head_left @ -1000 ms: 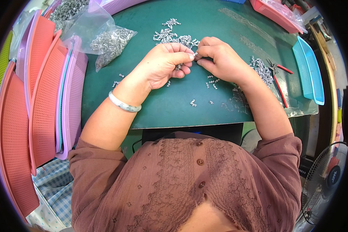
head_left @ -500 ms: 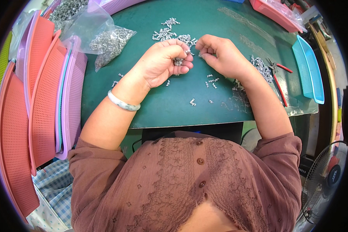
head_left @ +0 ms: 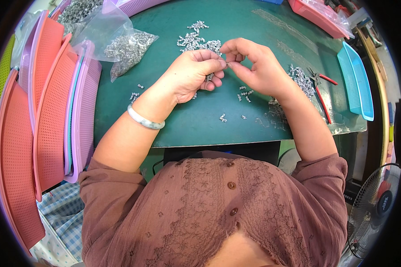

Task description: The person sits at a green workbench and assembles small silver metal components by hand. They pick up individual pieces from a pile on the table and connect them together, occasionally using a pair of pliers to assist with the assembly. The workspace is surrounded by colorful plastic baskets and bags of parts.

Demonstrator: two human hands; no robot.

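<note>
Over the green tabletop my left hand is closed, with small silver metal parts held in its curled fingers. Its thumb and forefinger meet the pinched fingertips of my right hand. Whatever tiny piece sits between the right fingertips is too small to make out. Just beyond the hands lies a pile of silver metal parts. A few loose parts are scattered below the right hand, and a single bent piece lies nearer the table's front edge.
Red-handled pliers lie beside another heap of metal parts at right. A blue basket stands at the right edge. Clear bags of parts rest at the back left. Stacked red and purple baskets line the left, and a fan stands low right.
My hands have come together: the left has shifted slightly right and its thumb now touches the right fingertips. The right hand has moved slightly left.
</note>
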